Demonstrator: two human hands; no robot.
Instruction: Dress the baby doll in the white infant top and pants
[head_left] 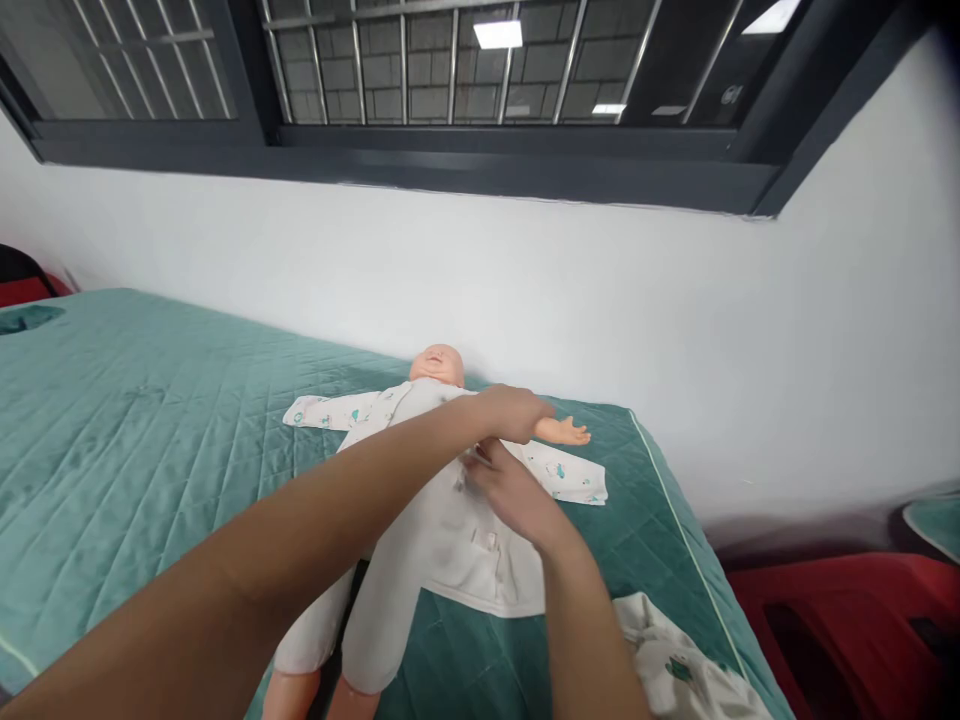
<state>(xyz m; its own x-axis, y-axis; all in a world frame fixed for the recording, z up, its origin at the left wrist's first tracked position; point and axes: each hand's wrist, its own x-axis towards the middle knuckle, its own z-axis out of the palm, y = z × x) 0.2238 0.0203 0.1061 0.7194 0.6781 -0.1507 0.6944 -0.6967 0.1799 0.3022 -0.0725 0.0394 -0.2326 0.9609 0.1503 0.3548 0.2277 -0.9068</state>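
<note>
A baby doll (437,366) lies on its back, head toward the wall, in white leggings (386,600). Under it a white baby top (487,570) is spread, its printed sleeves (566,474) stretched out to both sides. My left hand (514,412) is closed around the doll's bare arm, whose small hand (566,432) sticks out past my grip. Just below it, my right hand (514,492) is at the top's front beside the right-side sleeve. Its fingers are curled and partly blurred, so what they hold cannot be made out. My left forearm covers part of the doll's torso.
A green quilted cover (187,420) lies over the bed, with its edge at the right. A crumpled white cloth with a green print (686,660) lies at the lower right. Red plastic furniture (847,600) stands beyond the edge. Behind are a white wall (450,260) and a barred window.
</note>
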